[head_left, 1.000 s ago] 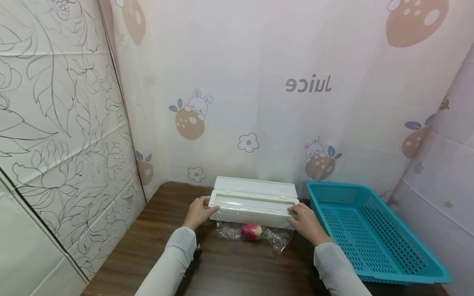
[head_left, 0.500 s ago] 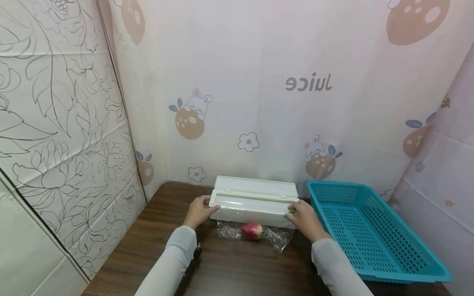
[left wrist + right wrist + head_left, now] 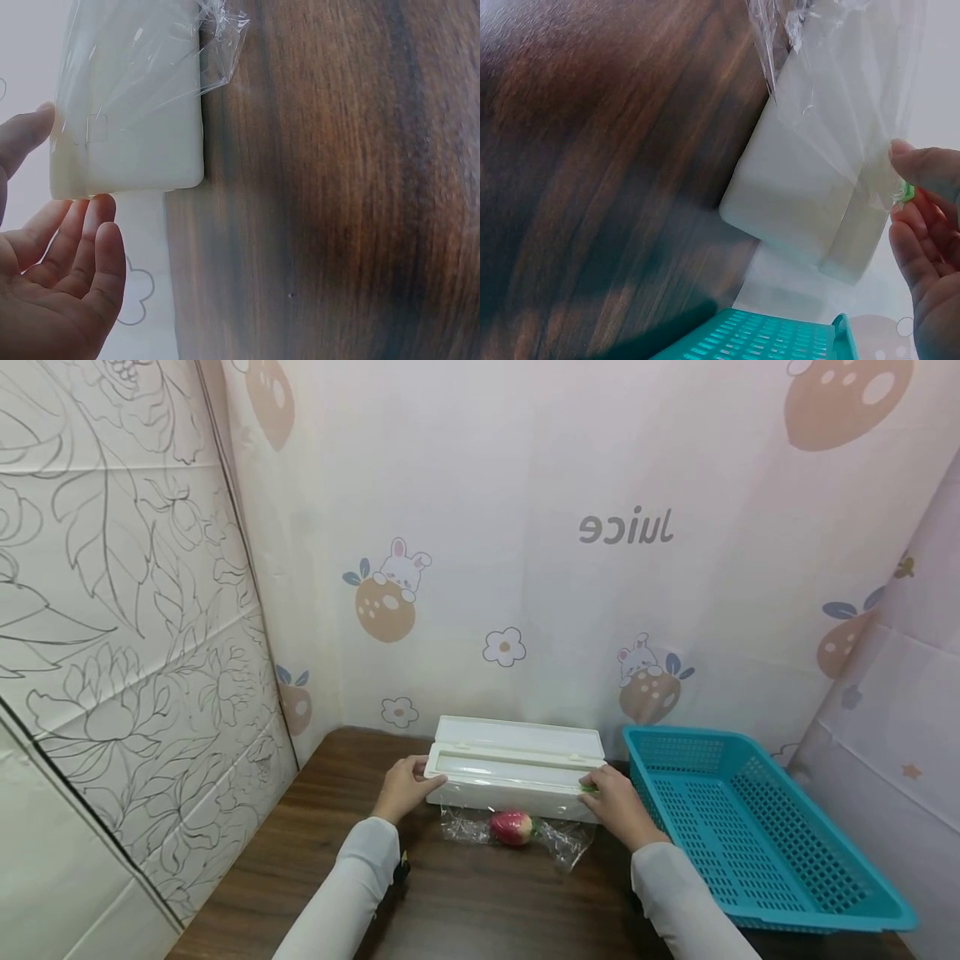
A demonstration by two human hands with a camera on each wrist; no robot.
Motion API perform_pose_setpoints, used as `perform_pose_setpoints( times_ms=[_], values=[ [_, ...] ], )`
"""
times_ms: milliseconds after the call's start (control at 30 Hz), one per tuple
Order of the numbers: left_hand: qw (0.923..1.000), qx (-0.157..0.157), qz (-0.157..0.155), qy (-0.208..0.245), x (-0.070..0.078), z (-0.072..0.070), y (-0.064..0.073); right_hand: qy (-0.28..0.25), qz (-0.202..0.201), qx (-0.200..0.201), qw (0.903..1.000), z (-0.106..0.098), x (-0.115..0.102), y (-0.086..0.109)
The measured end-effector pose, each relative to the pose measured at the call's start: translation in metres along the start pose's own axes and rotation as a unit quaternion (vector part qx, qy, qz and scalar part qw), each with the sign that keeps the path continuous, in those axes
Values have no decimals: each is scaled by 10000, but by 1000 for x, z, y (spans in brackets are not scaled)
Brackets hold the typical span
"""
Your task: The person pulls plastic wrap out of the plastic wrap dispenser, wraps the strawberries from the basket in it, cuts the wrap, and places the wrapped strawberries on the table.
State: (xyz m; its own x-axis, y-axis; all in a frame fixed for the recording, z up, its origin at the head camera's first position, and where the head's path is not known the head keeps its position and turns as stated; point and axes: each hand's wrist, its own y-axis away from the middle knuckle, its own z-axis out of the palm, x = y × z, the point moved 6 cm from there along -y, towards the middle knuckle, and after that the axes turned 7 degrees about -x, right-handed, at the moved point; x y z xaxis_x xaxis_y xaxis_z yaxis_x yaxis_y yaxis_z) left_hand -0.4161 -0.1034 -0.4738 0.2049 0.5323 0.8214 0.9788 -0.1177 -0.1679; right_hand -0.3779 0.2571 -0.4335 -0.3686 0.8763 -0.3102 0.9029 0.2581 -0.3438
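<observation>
A white cling-film dispenser box (image 3: 517,797) lies at the back of the table, its lid (image 3: 517,735) raised behind it. My left hand (image 3: 405,789) holds the box's left end, thumb near the top front edge and fingers against the end face. At the right end, my right hand (image 3: 618,806) pinches a small green slider (image 3: 908,193) at the top front edge, partly hidden by thumb and fingers. Clear film (image 3: 161,75) hangs over the box front. Wrapped in crumpled film (image 3: 562,843), a red and pale fruit-like piece (image 3: 512,828) with a green tip lies before the box.
Right of the box stands a teal plastic basket (image 3: 738,835) with holed walls. A small black and yellow thing (image 3: 402,866) lies beside the left sleeve, partly hidden. Printed cloth (image 3: 502,568) hangs behind the brown wooden table (image 3: 480,910).
My right hand has shifted slightly left along the box edge with the green slider. The left hand, box and wrapped piece look nearly still.
</observation>
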Motion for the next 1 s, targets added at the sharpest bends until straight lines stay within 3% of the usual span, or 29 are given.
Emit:
perform_pose_setpoints(
  times_ms=[567, 667, 800, 1000],
  values=[
    [9999, -3, -81, 89, -5, 1, -3, -54, -1277, -27, 9918, 5, -22, 0],
    [9999, -24, -77, 125, -6, 1, -3, -23, -1177, -284, 9926, 6, -21, -3],
    [9998, -47, -113, 151, -8, 2, -4, -51, -713, -613, 9956, 7, -18, -8],
    [9998, -57, -159, 75, -6, 3, -4, -164, -397, -540, 9976, 6, -15, -13]
  ],
)
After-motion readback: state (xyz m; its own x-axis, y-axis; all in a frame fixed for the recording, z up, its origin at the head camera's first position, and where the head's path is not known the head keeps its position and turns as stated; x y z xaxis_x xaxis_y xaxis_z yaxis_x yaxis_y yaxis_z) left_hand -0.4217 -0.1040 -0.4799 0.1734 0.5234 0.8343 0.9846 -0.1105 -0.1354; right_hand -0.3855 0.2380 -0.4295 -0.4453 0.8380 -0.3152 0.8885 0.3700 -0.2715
